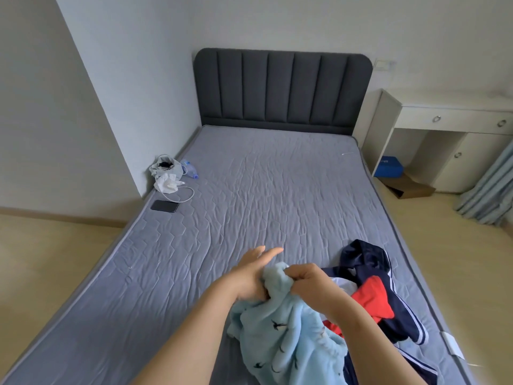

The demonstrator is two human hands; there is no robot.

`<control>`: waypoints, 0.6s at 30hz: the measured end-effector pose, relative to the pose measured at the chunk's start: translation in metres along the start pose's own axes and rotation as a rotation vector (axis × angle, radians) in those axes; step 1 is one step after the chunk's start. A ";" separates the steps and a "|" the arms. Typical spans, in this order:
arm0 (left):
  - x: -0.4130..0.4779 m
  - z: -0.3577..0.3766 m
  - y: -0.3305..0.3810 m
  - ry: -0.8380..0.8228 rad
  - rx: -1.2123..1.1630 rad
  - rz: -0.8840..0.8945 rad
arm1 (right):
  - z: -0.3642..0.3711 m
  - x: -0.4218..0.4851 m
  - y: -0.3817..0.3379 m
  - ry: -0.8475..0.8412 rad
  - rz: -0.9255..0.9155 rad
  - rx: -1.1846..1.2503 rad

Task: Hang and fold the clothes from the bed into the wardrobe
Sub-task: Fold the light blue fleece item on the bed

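Where the two palms meet, pale blue fleece edge in the right hand pinch; left hand alongside, grip unclear.

The pale blue fleece garment looks fuzzy and matt; the navy jacket is smooth cloth with a faint sheen; the mattress is quilted matt fabric; the headboard is padded cloth; the phone is glossy.

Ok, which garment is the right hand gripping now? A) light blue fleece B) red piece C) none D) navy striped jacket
A: the right hand has its fingers curled round the bunched top of the light blue fleece; the navy striped jacket lies on the bed beside it.
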State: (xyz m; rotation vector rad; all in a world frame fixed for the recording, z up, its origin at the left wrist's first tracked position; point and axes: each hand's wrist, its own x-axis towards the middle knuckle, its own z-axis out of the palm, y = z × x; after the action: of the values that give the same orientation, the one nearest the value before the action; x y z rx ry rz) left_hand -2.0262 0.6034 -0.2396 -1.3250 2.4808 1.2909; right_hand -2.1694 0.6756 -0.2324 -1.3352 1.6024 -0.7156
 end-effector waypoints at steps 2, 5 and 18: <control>0.002 0.004 0.001 -0.090 -0.149 -0.022 | -0.002 -0.002 0.000 0.014 -0.008 0.036; 0.001 -0.002 0.003 0.133 -0.234 -0.092 | -0.008 -0.007 0.000 0.095 -0.015 0.104; -0.036 -0.049 0.024 -0.019 -0.566 0.244 | -0.005 -0.004 -0.004 0.223 0.019 0.109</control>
State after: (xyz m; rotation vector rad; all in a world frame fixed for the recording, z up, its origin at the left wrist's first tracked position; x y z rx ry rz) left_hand -2.0045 0.6003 -0.1776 -1.0858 2.4135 2.1671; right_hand -2.1718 0.6782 -0.2252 -1.1922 1.7218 -0.9538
